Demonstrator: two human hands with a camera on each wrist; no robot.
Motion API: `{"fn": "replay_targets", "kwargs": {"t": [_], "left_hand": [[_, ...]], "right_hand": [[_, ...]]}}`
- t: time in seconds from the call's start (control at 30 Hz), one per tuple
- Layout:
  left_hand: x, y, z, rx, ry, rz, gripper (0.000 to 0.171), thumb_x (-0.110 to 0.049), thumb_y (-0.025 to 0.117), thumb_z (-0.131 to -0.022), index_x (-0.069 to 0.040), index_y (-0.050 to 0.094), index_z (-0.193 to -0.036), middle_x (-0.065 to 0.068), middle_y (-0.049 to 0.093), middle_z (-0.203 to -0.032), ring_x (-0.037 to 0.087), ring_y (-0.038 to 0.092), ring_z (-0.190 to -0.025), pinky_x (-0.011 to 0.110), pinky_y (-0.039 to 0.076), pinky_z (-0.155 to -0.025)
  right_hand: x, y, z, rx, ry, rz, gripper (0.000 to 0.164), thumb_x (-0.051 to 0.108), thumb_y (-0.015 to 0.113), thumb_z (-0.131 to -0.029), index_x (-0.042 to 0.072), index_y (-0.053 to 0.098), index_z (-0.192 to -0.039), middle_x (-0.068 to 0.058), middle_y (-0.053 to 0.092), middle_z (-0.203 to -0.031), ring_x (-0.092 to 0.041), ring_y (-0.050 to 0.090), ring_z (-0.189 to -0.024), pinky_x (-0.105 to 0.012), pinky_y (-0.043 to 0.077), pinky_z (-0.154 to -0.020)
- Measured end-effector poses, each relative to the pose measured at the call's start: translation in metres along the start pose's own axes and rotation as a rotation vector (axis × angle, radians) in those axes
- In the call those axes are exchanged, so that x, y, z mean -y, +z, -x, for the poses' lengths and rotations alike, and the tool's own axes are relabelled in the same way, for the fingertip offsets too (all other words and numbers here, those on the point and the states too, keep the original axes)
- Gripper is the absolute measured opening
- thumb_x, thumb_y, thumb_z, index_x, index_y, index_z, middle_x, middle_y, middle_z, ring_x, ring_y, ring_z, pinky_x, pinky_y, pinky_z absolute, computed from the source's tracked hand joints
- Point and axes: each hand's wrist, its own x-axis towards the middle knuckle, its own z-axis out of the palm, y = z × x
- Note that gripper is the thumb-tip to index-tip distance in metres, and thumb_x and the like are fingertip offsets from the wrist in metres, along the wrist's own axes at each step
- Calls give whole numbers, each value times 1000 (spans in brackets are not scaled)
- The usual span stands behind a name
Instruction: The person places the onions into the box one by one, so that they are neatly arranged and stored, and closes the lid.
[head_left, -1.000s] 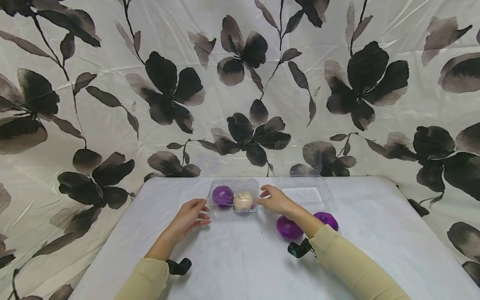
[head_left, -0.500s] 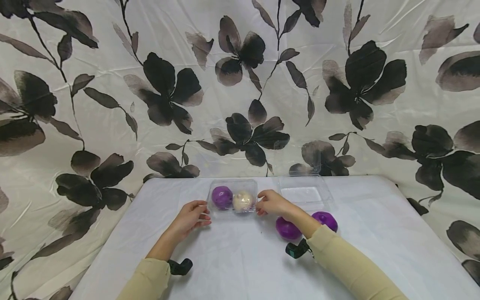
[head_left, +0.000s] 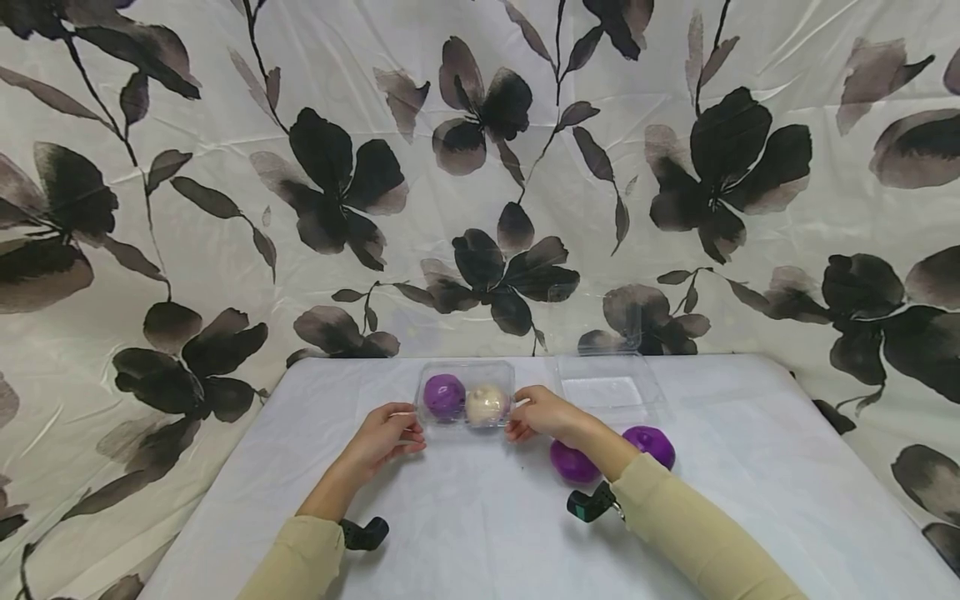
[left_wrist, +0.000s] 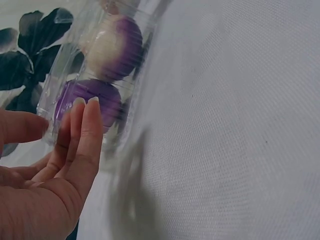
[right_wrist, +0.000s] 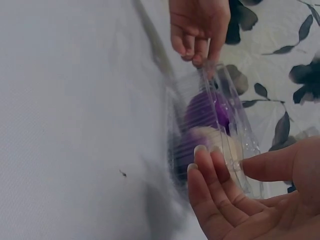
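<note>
A clear plastic clamshell box [head_left: 465, 427] lies at the table's back, its lid down. Inside are a round purple thing [head_left: 444, 397] and a round cream one [head_left: 486, 405] with a purple side, their kind unclear. My left hand [head_left: 384, 437] holds the box's left end, thumb at the rim in the left wrist view. At the right end my right hand [head_left: 546, 414] pinches the rim. The right wrist view shows its thumb on the lid edge and other fingers extended along the near side. Some fingertips are hidden.
To the right stands a second clear clamshell box [head_left: 609, 392], its lid raised. Two more round purple things, one left [head_left: 573, 462] and one right [head_left: 651, 447], lie by my right forearm. A flowered cloth [head_left: 480, 167] hangs behind the white table [head_left: 480, 533].
My right hand has shifted slightly down and toward the viewer along the box's right end, its fingers closing on the rim. The left hand and the box have hardly moved.
</note>
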Motion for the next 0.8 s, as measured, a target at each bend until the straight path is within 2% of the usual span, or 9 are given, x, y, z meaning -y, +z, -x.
{"fn": "replay_targets", "kwargs": {"t": [0.27, 0.6, 0.8], "left_hand": [[-1, 1, 2, 7, 17, 0, 43, -7, 49, -106, 13, 39, -143, 21, 64, -100, 21, 69, -82, 35, 67, -78], [-2, 1, 2, 2, 19, 12, 42, -2, 50, -104, 12, 39, -142, 21, 65, -99, 18, 68, -78, 35, 67, -77], [-1, 1, 1, -1, 25, 21, 43, -1, 50, -103, 13, 38, -143, 21, 64, -98, 18, 68, -77, 34, 67, -77]], "right_hand": [[-1, 0, -2, -11, 15, -4, 51, -3, 49, -99, -20, 31, -143, -20, 68, -89, -20, 69, -72, -43, 67, -81], [2, 0, -1, -30, 33, 13, 52, -3, 51, -98, -19, 32, -144, -23, 70, -92, -19, 69, -70, -41, 67, -78], [4, 2, 0, -40, 41, 12, 50, -3, 52, -98, -17, 35, -142, -21, 70, -88, -18, 68, -69, -40, 67, -77]]}}
